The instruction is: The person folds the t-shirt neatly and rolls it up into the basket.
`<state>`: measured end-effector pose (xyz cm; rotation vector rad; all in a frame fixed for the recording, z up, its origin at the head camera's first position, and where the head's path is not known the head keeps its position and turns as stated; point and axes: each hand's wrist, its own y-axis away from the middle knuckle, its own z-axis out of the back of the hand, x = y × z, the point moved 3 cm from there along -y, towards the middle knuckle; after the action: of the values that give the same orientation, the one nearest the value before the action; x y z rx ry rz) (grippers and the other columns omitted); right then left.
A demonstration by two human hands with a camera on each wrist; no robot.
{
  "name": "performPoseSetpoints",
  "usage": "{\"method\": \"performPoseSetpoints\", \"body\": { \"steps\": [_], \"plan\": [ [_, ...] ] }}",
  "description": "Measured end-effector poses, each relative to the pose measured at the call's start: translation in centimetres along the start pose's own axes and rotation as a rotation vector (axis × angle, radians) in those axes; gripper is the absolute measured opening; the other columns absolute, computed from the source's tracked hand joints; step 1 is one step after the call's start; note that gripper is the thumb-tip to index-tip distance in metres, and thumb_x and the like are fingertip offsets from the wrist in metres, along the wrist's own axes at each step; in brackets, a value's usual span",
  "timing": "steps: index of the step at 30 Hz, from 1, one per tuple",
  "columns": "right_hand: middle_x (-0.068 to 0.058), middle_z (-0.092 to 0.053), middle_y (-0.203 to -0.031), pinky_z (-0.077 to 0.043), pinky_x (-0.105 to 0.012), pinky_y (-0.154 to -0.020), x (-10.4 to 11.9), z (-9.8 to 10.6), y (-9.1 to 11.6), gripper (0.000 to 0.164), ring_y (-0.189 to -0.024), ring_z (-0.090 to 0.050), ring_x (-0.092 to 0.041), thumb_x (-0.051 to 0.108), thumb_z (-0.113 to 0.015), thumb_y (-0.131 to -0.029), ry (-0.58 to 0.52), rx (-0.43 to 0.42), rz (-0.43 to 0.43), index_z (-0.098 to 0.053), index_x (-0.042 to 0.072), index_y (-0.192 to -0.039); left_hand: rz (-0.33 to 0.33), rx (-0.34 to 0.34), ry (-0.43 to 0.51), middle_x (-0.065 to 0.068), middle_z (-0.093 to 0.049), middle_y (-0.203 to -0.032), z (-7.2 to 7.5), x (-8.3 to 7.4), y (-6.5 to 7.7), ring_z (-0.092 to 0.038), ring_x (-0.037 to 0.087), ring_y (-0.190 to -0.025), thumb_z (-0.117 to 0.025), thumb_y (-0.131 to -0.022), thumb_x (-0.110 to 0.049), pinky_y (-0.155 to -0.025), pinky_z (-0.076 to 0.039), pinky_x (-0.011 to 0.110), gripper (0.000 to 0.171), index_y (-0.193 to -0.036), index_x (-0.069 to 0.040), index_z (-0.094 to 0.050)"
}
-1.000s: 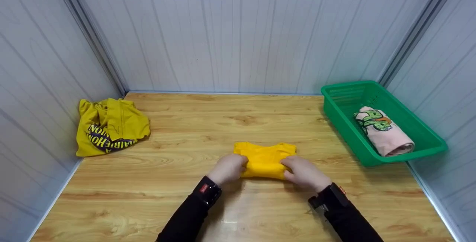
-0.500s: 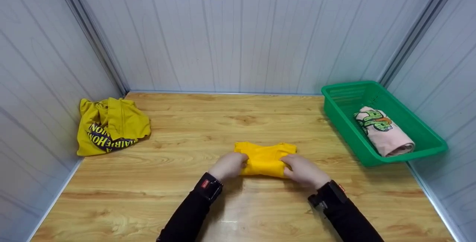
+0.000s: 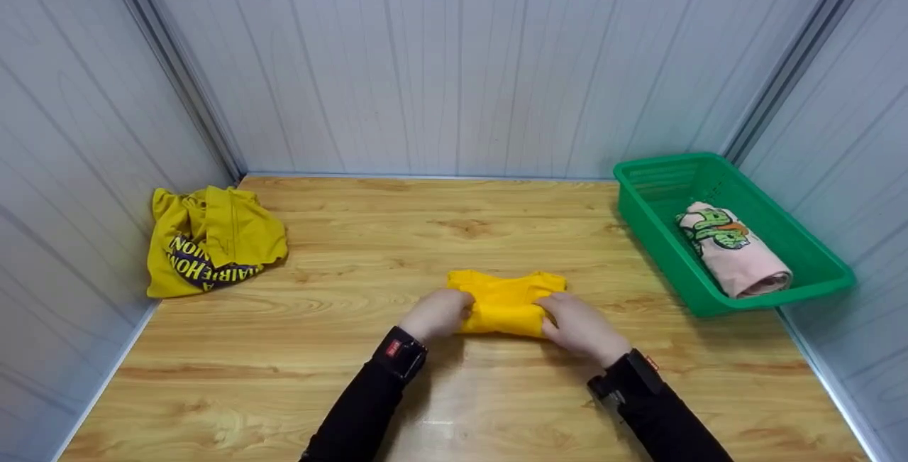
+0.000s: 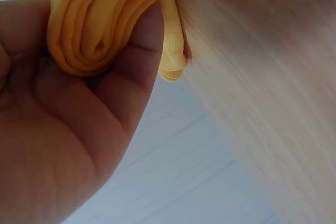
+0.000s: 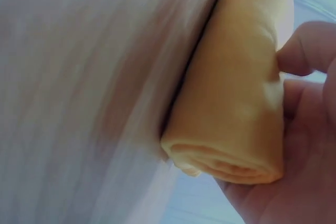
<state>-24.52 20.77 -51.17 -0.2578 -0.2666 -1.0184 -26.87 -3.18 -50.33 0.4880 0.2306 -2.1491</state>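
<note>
A yellow-orange cloth garment [image 3: 504,309], partly rolled up, lies on the wooden tabletop in front of me. My left hand [image 3: 436,314] grips the left end of the roll; in the left wrist view the fingers [image 4: 139,66] curl round its spiral layers. At the other end my right hand [image 3: 580,327] holds the roll, and the right wrist view shows the thumb and fingers about the rolled cloth [image 5: 231,87]. A flat part of the garment still spreads beyond the roll, on the far side. Some fingertips are hidden by the cloth.
To the right stands a green plastic basket [image 3: 652,253] with a rolled pink garment [image 3: 741,260] inside. A crumpled mustard-yellow garment [image 3: 234,231] with dark printed lettering lies at the left wall. Pale panel walls [image 3: 454,64] enclose the wooden table [image 3: 369,228] at the back and sides.
The near edge of the yellow-orange roll has shifted slightly away from me. Both hands keep their hold at its ends and have barely moved.
</note>
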Motion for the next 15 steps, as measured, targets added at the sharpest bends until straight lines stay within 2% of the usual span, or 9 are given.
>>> {"method": "performPoseSetpoints", "body": {
  "steps": [4,8,12,15],
  "plan": [
    [-0.018,-0.064,-0.113,-0.047,-0.05,-0.094,0.7,0.3,0.4,0.035,-0.107,-0.06,-0.035,0.014,-0.06,-0.091,0.09,-0.098,0.011,-0.064,-0.002,-0.122,-0.013,0.009,-0.001,0.009,-0.068,-0.088,0.1,0.0,-0.1,-0.066,0.027,-0.084,-0.059,-0.094,-0.007,-0.081,-0.053,0.042,0.009,-0.091,-0.005,-0.067],
    [-0.017,-0.064,-0.113,-0.048,-0.048,-0.093,1.7,0.7,0.8,0.038,-0.106,-0.06,-0.034,0.014,-0.065,-0.089,0.195,-0.196,0.07,-0.064,-0.002,-0.124,-0.017,0.009,-0.005,0.01,-0.067,-0.085,0.1,0.0,-0.3,-0.065,0.028,-0.083,-0.059,-0.093,-0.005,-0.08,-0.053,0.042,0.009,-0.087,-0.005,-0.066],
    [-0.017,-0.064,-0.115,-0.048,-0.048,-0.093,2.6,0.5,1.2,0.048,-0.106,-0.06,-0.033,0.019,-0.072,-0.087,0.29,-0.228,0.144,-0.06,-0.003,-0.128,-0.018,0.005,-0.005,0.008,-0.063,-0.08,0.2,0.0,-0.3,-0.063,0.026,-0.078,-0.058,-0.093,-0.005,-0.076,-0.053,0.042,0.013,-0.08,-0.006,-0.061],
    [-0.017,-0.064,-0.117,-0.049,-0.048,-0.091,2.9,0.2,1.5,0.057,-0.106,-0.059,-0.033,0.023,-0.077,-0.083,0.342,-0.218,0.163,-0.058,-0.003,-0.131,-0.011,0.011,-0.001,0.007,-0.063,-0.079,0.2,0.0,-0.4,-0.063,0.026,-0.077,-0.058,-0.093,-0.005,-0.076,-0.053,0.042,0.013,-0.08,-0.007,-0.061]
  ]
}}
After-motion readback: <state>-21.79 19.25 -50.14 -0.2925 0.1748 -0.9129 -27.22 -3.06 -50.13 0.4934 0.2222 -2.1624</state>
